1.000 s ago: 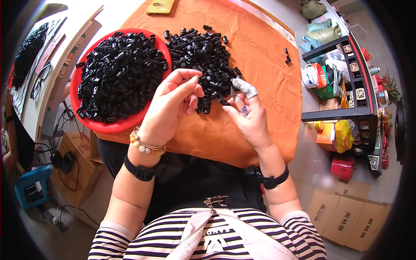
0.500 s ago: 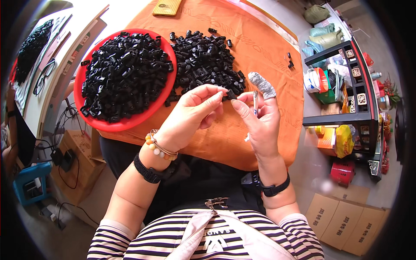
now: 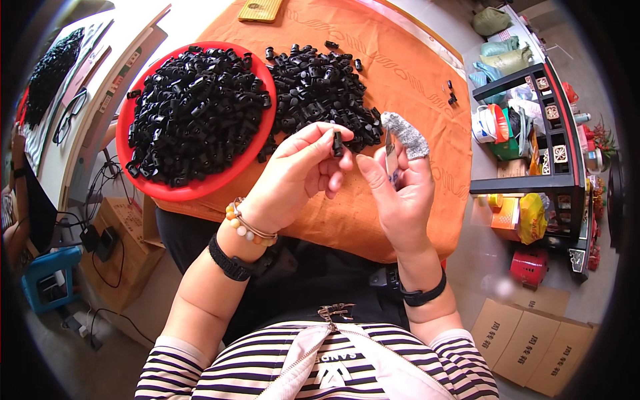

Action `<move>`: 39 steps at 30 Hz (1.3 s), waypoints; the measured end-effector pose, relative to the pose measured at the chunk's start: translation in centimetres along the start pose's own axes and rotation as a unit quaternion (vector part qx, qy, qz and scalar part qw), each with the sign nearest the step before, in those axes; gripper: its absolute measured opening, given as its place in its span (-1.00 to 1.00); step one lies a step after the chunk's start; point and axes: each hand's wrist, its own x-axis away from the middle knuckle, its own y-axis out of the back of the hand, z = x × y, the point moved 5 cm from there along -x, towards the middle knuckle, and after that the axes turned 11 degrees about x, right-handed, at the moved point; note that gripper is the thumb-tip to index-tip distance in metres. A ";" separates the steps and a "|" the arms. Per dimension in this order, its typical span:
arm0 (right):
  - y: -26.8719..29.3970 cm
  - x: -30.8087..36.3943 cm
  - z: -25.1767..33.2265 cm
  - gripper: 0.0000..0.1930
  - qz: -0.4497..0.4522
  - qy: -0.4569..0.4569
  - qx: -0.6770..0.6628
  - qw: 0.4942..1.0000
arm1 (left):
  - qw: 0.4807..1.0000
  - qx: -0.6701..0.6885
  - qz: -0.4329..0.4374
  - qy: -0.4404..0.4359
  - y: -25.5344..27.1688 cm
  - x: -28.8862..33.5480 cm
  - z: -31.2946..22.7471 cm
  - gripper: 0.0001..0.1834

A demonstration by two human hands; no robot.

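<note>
Pinched between thumb and index finger of my left hand (image 3: 280, 173) is a small black plastic cylinder-shaped part (image 3: 338, 144), held upright over the orange cloth. My right hand (image 3: 408, 210) grips a thin knife blade (image 3: 391, 160), its flat side showing and its lower end hidden among the fingers. A grey knitted finger cover (image 3: 405, 135) sits on one right fingertip. The two hands are a short way apart. Beyond them lies a loose pile of like black parts (image 3: 320, 90). To the left, a red basin (image 3: 272, 110) is heaped with more of them.
Orange cloth (image 3: 427, 180) covers the table. A yellow flat case (image 3: 260, 9) lies at the far edge, and a few stray parts (image 3: 453, 98) at the right. A dark shelf (image 3: 527, 185) with goods stands right, cardboard boxes (image 3: 520, 343) below it, a blue stool (image 3: 50, 283) lower left.
My hands have drawn slightly apart. The black part in my left hand is now turned upright and in plain sight. The blade in my right hand has tilted and shows its flat side.
</note>
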 end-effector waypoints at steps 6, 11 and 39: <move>-0.1 0.4 -0.4 -0.48 0.082 -0.058 -0.030 0.994 | 0.998 0.063 0.019 -0.002 0.3 -0.1 0.0 -0.82; -1.0 0.7 0.0 -0.59 0.148 -0.075 0.021 0.986 | 0.998 0.065 0.009 0.007 0.2 0.0 0.1 -0.88; -0.9 0.4 0.5 -0.68 0.132 -0.030 -0.009 0.991 | 0.997 0.043 0.051 0.035 0.5 0.2 0.1 -0.92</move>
